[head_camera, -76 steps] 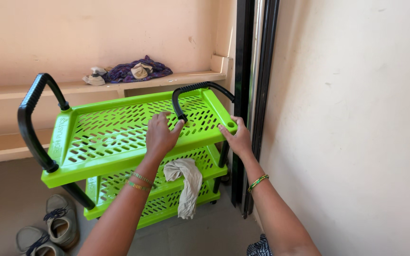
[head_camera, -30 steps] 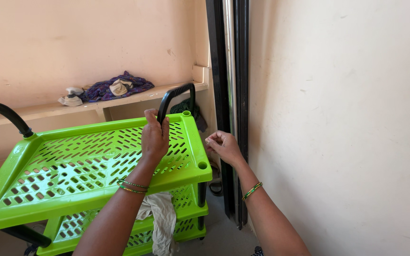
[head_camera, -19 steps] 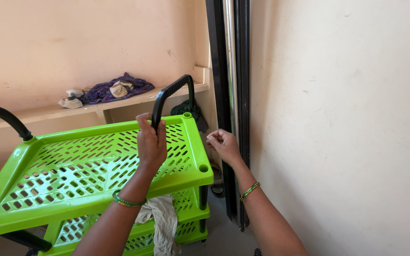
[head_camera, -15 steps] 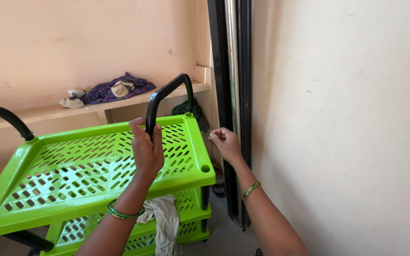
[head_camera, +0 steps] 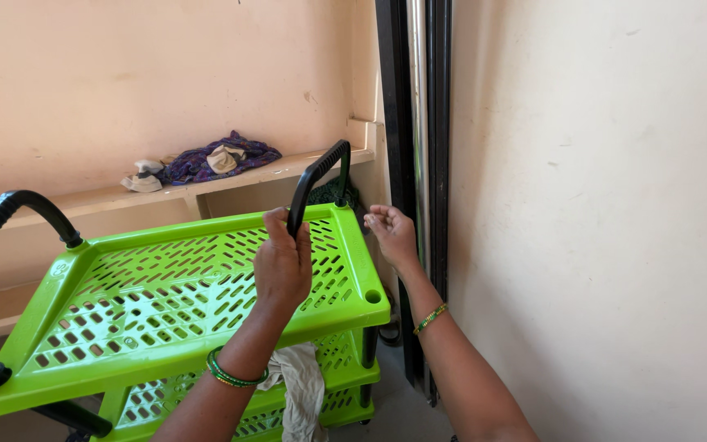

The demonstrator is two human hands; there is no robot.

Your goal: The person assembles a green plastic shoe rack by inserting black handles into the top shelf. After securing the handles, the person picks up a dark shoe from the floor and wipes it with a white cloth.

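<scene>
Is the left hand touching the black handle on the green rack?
Touching. The head view shows the left hand wrapped around the near end of the black handle, just above the green rack's top shelf.

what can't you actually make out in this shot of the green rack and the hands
- Left hand: only its back shows, so its grip on the black handle is hidden.
- Green rack: left side and foot cut off by the picture's edges.
- Pale cloth on a lower shelf: top hidden by the upper tray and forearm.
- Right hand: whether the curled fingers pinch anything is too small to tell.
- Bundle on the ledge: too small to identify.
</scene>
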